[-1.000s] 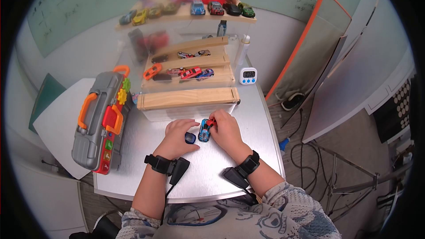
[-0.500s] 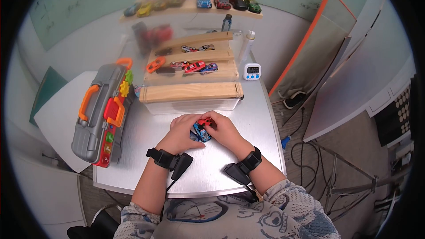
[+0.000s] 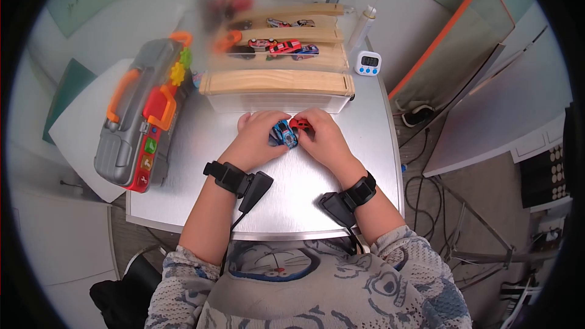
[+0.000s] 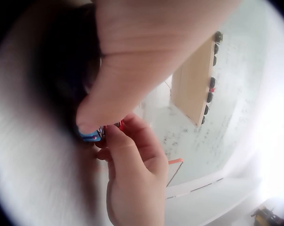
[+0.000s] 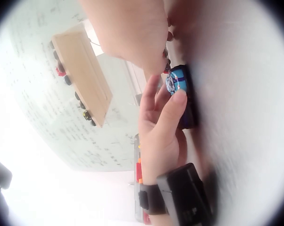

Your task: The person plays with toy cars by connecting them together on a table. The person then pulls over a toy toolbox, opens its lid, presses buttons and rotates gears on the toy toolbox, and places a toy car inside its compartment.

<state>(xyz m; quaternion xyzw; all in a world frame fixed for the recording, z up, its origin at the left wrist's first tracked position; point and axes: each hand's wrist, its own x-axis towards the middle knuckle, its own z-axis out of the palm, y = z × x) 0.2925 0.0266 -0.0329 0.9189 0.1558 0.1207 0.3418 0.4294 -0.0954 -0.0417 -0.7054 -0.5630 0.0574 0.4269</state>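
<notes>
Over the silver table [image 3: 304, 189], my left hand [image 3: 255, 139] grips a light blue toy car [image 3: 285, 134], with its thumb against the near end. Beside that car, a dark blue toy car [image 5: 187, 113] shows under the same hand in the right wrist view; most of it is hidden. My right hand [image 3: 329, 139] pinches a red toy car [image 3: 301, 124] between thumb and fingers, close against the light blue one. In the left wrist view the right hand's fingertips [image 4: 114, 134] meet the left thumb's tip around the cars.
Just beyond the hands stands a clear bin [image 3: 274, 103] with a wooden front board [image 3: 277, 83]; stepped wooden shelves behind hold several toy cars. A grey toy toolbox [image 3: 137, 116] is at the left. A white timer [image 3: 368, 63] and a spray bottle [image 3: 364, 23] stand at back right.
The hands came together; the left hand, earlier spread around the dark blue car, now grips the light blue one. The right hand moved off the light blue car, keeping the red one. The head view tilted down.
</notes>
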